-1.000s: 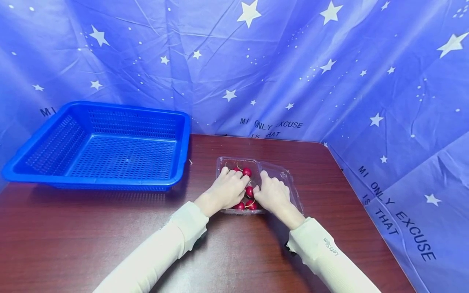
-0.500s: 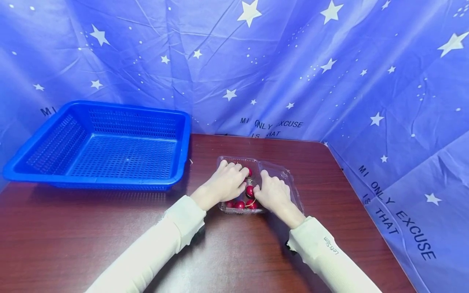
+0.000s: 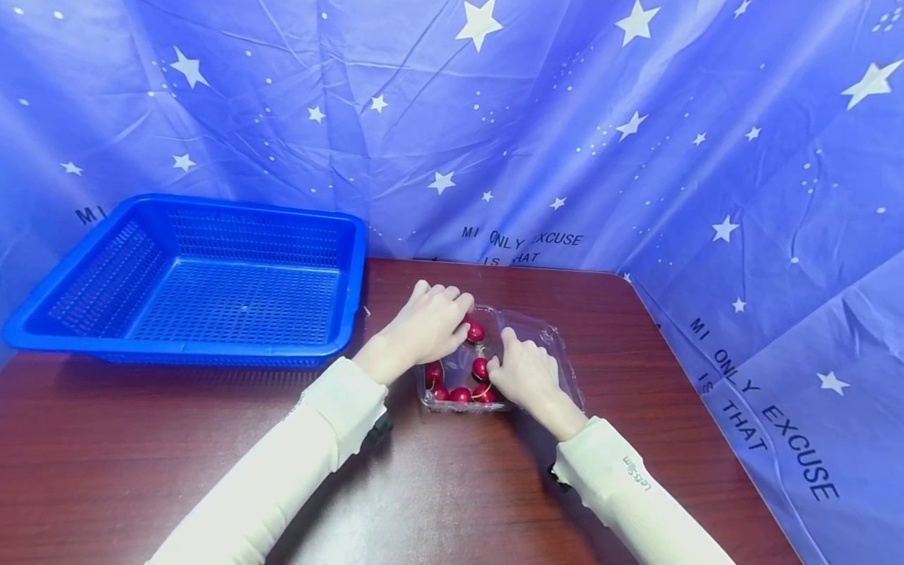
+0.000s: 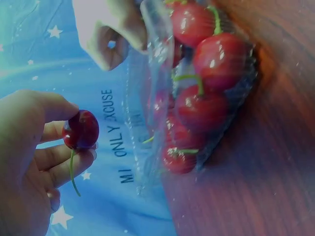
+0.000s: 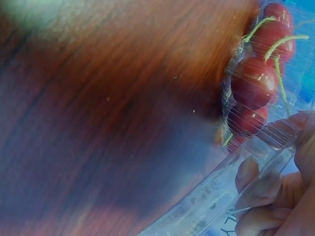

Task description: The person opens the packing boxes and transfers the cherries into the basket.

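My left hand [image 3: 424, 323] hovers over the back left corner of a clear plastic clamshell box [image 3: 455, 365]. Between its thumb and fingertips it pinches a dark red cherry [image 4: 81, 130], stem hanging down, clear of the box in the left wrist view. Several more cherries [image 3: 461, 394] lie inside, mostly along the front and left walls, some with green stems. My right hand [image 3: 526, 373] grips the box's right side where the opened lid [image 3: 552, 336] folds out. Curled fingers show behind the clear plastic in the right wrist view.
A large blue perforated basket [image 3: 240, 349] stands on the left of the dark red wooden table [image 3: 438, 486]. Behind and to the right hangs a blue curtain [image 3: 395, 133] with white stars. The table's right edge runs beside the curtain.
My left hand has risen from inside the box toward its back left, bringing a cherry along and uncovering cherries at the left wall. The right hand and the box have stayed in place.
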The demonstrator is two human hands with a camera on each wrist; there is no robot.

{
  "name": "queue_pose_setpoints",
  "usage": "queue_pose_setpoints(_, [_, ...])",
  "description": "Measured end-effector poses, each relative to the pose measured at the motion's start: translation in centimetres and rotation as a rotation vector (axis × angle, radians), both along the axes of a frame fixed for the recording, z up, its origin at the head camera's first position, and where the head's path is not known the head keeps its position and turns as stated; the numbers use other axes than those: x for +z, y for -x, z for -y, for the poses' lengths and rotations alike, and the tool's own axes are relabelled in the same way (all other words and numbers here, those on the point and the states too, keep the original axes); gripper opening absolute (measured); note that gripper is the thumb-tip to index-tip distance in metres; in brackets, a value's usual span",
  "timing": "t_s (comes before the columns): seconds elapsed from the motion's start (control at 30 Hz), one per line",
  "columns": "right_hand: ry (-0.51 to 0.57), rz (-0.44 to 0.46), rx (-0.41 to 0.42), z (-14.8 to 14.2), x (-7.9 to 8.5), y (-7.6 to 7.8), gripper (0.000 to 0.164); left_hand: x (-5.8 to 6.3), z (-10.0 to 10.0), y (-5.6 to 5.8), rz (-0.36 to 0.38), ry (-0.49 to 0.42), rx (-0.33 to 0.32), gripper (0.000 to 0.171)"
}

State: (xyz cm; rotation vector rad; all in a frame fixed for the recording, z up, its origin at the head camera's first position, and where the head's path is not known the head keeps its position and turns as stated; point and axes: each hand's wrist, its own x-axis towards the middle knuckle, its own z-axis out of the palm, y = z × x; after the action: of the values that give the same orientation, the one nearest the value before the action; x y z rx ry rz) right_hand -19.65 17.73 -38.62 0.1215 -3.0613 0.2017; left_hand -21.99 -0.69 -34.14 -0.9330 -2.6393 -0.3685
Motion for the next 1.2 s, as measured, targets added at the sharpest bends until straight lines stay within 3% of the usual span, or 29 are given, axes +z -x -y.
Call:
queue_pose_setpoints(0.53, [0.008, 0.000, 0.001, 0.0, 0.2, 0.0, 0.025, 2.8, 3.3, 1.1, 0.081, -0.056, 0.092, 0.022])
queue_pose_setpoints(1.2, [-0.001, 0.013, -0.008, 0.1, 0.1, 0.0, 0.026, 5.7, 9.2, 1.0, 0.066, -0.166, 0.177, 0.021])
